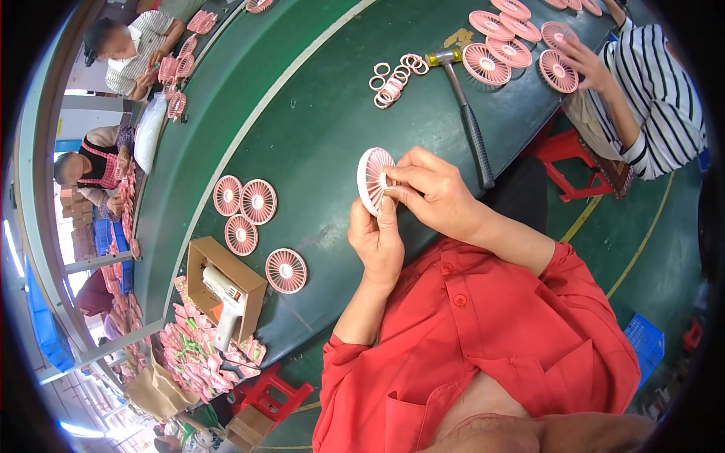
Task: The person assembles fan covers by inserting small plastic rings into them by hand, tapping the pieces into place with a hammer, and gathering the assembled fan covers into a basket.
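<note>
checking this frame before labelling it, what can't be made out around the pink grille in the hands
Head view only:
- Round pink plastic fan grille: seen nearly edge-on, far face hidden.
- Right hand: fingertips cover the grille's centre, so any small part in its grip is hidden.
- Left hand: palm side turned away; contact under the rim unclear.
- Small pink plastic rings: too small to count surely.

Open carton [240, 275]: small brown cardboard box on the green tabletop [317, 128], near its lower-left edge.
Second carton [245, 430]: brown cardboard, on the floor beside a red stool.
Labels, signs, screens: none legible.
</note>
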The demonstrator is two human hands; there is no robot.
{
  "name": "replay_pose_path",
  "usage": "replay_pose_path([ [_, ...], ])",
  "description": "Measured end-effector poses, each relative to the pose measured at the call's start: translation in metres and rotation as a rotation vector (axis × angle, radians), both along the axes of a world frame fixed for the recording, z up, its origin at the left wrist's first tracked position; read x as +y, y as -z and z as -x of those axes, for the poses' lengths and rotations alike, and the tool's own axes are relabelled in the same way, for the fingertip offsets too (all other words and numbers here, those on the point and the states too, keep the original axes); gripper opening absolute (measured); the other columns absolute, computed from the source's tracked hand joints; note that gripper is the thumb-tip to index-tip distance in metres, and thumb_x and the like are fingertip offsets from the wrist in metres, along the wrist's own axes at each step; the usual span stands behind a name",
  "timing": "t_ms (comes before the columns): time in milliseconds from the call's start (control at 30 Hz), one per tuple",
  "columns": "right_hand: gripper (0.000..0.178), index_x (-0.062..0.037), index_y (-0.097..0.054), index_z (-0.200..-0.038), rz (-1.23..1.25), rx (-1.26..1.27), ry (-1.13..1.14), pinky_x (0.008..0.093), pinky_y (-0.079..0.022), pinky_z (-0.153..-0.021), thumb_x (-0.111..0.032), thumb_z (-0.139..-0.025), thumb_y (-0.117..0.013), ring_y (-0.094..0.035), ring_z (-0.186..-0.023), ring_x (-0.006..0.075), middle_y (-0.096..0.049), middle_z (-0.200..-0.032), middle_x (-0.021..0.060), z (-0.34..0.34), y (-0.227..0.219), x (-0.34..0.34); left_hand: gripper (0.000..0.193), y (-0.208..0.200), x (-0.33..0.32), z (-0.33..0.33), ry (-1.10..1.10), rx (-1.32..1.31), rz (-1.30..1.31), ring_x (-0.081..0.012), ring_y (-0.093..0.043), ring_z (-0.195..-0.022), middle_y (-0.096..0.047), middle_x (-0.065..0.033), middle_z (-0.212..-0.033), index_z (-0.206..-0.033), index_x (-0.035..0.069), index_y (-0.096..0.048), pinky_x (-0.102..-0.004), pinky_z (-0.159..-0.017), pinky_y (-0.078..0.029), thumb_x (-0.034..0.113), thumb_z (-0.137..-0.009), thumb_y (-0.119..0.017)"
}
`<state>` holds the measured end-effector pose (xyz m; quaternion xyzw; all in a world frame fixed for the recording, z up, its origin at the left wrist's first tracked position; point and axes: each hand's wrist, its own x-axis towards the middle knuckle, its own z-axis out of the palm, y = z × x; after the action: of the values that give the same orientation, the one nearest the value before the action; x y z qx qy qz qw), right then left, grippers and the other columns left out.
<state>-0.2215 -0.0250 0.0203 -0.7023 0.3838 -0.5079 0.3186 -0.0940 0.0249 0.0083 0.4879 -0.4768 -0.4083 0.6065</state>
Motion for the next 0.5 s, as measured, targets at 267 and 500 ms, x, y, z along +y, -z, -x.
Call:
replay_pose_path([
  [267,0.031,0.0028,-0.067,-0.109,0.073,-0.012,0.055,0.0310,-0.052,-0.064,0.000,-0.079,-0.075,-0.062,-0.076,0.0218,-0.059,-0.088,0.0103,-0.005,0.006,0.004,0.013,0.004,-0.009,-0.014,0.007,0.029,-0.025,-0.0085,-0.060,-0.087,-0.065,-0.0048,-0.100,-0.106,-0.002,-0.059,-0.0242,-0.077,-0.051,0.009,-0.099,-0.057],
  [500,0.030,0.0050,-0.067,-0.108,0.297,0.155,-0.009,0.0302,-0.054,-0.064,0.004,-0.078,-0.073,-0.063,-0.077,0.0223,-0.058,-0.093,0.0114,0.001,0.013,0.000,0.014,-0.004,-0.006,-0.014,0.024,0.050,-0.106,-0.0076,-0.060,-0.085,-0.066,-0.0040,-0.097,-0.105,0.000,-0.060,-0.0235,-0.075,-0.051,0.013,-0.100,-0.058],
])
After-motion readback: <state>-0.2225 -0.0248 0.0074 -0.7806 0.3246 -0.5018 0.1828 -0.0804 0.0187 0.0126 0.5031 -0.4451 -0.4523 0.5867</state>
